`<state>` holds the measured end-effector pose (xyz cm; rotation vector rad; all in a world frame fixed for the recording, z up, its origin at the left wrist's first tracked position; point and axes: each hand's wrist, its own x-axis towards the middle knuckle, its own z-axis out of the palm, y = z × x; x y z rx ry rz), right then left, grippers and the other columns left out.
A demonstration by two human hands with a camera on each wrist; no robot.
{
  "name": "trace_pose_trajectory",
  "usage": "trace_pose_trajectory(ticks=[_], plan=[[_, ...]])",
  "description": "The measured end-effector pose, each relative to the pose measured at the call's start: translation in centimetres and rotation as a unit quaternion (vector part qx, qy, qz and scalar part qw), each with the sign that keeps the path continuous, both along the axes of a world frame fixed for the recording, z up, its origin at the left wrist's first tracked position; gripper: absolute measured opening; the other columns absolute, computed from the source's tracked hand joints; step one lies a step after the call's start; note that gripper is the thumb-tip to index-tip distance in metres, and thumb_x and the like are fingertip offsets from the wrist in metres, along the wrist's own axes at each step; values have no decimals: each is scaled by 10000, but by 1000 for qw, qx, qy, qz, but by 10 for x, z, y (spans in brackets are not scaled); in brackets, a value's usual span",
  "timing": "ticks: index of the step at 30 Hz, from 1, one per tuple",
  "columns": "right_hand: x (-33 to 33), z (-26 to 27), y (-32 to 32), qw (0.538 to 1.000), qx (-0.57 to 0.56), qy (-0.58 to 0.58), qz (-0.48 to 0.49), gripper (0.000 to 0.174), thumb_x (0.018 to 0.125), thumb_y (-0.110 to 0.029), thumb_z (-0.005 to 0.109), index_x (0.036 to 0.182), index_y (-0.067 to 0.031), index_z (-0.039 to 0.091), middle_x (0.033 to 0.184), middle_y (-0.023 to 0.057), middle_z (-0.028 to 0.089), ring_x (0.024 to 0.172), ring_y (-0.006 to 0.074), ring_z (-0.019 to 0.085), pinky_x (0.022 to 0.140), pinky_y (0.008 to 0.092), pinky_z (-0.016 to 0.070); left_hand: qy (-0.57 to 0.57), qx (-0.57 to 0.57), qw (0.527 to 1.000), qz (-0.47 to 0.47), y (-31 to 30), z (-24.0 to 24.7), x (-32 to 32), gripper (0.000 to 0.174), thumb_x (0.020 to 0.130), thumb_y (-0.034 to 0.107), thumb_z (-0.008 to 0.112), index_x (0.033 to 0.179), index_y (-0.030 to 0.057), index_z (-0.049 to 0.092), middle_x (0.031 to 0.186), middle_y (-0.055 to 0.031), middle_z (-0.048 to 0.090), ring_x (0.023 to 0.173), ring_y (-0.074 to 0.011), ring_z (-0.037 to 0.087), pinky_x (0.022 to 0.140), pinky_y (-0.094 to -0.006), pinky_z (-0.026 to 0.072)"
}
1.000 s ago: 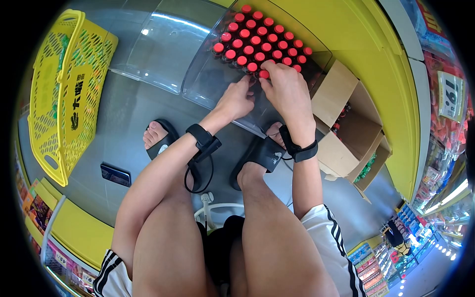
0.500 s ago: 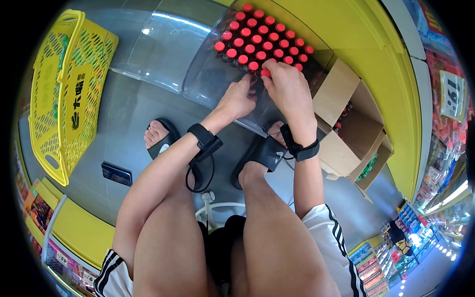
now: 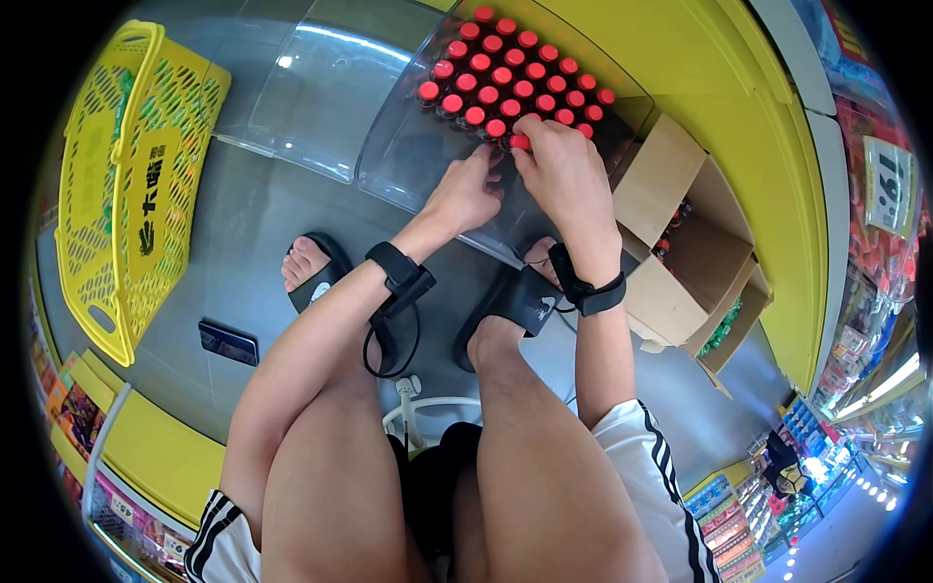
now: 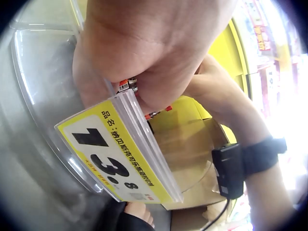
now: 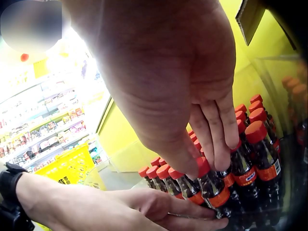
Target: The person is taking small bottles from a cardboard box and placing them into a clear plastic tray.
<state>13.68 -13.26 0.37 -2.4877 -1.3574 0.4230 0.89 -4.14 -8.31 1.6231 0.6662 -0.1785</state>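
Upper middle of the head view is where your work sits: a clear tray on the floor, packed with rows of red-capped bottles. Your right hand reaches to the near edge of that block, and its thumb and fingertips are curled round the cap of one bottle, at the right end of the nearest row. The right wrist view shows this closely: the fingers come down from above and close on the red cap, with the bottle upright and touching its neighbours.

Your left hand lies just beside the right one, to its left in the frame, with the fingers pointing into the tray toward the lower parts of the front bottles. From the right wrist view the fingers look fairly straight and low against the bottles; from the left wrist view they are bunched over the tray's front lip. You cannot tell whether this hand grips anything or only rests there.

Clipped along that front lip, right under the left hand, is a yellow price tag with large black digits.

Right of the tray in the head view stands an open cardboard box, with more goods just visible inside. A second clear tray lies to the upper left. Further left is a yellow basket, and below it a dark phone lies flat on the floor.
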Motion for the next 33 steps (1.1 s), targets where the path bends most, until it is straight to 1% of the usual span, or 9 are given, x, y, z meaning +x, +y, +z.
trace_pose_trajectory(ticks=[3,7,12,19,27,33], plan=[[-1,3,0,1000,-5,-1,-3,256,933,-129,777,1166,-40,722,971,192,754,917,417,748,797,505,606,1,1,1000,6,1,1,0,737,866,-76,632,1572,-96,425,1492,-305,645,1330,-366,695,1095,-435,593],[-1,2,0,1000,1,-4,-5,251,934,-129,776,1163,-40,724,978,190,755,920,417,747,797,505,606,5,15,1000,13,1,-1,0,729,866,-71,637,1565,-105,436,1483,-305,652,1306,-353,712,1083,-422,600],[-1,1,0,1000,7,-1,-5,241,939,-124,771,1158,-37,722,987,186,756,931,417,745,802,508,602,20,0,999,26,3,-6,2,708,873,-57,658,1549,-110,454,1464,-283,676,1269,-309,737,1056,-394,614],[0,-3,-1,1000,12,1,1,232,940,-115,766,1151,-30,721,988,187,756,931,416,743,804,506,597,18,-11,999,28,5,-9,4,674,879,-58,666,1523,-111,476,1459,-271,685,1263,-299,740,1057,-391,613],[1,-3,-1,1000,13,8,1,230,941,-115,765,1146,-25,716,992,188,758,936,415,742,814,505,593,10,-36,998,40,9,-15,6,641,894,-48,679,1509,-98,504,1399,-214,726,1208,-261,754,1050,-365,609],[1,-2,0,1000,4,8,0,225,944,-116,764,1142,-22,713,993,191,759,937,413,742,814,506,592,8,-33,999,34,10,-13,6,621,894,-52,671,1494,-96,517,1395,-207,729,1203,-257,753,1047,-364,609]])
